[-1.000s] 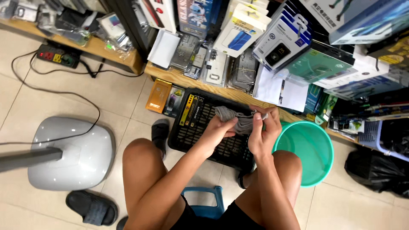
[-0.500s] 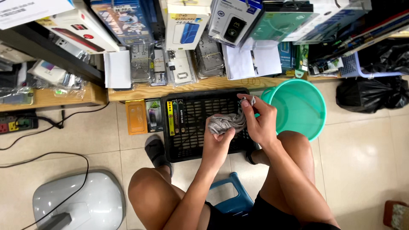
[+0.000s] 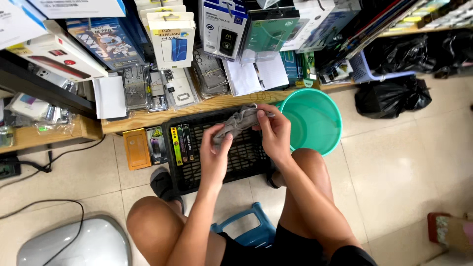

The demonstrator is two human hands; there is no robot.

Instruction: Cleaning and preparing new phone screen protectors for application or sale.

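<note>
Both my hands hold a crumpled grey cloth (image 3: 236,121) above a black plastic crate (image 3: 194,170) on the floor. My left hand (image 3: 215,155) grips the cloth's lower end with the fingers wrapped over it. My right hand (image 3: 273,129) pinches its upper end near the wooden shelf edge. Flat packets stand in a row inside the crate's left side. A teal plastic bucket (image 3: 320,123) stands just right of the crate, beside my right hand.
A low wooden shelf (image 3: 148,118) carries phone cases and boxed accessories. Black rubbish bags (image 3: 389,93) lie at the right. A blue stool (image 3: 246,229) is under me, a grey fan base (image 3: 74,244) at bottom left, cables on the tiled floor.
The view has swung left and closer. My hands stay on the cloth over the crate and have shifted their grip, with the left hand now lower on the cloth.
</note>
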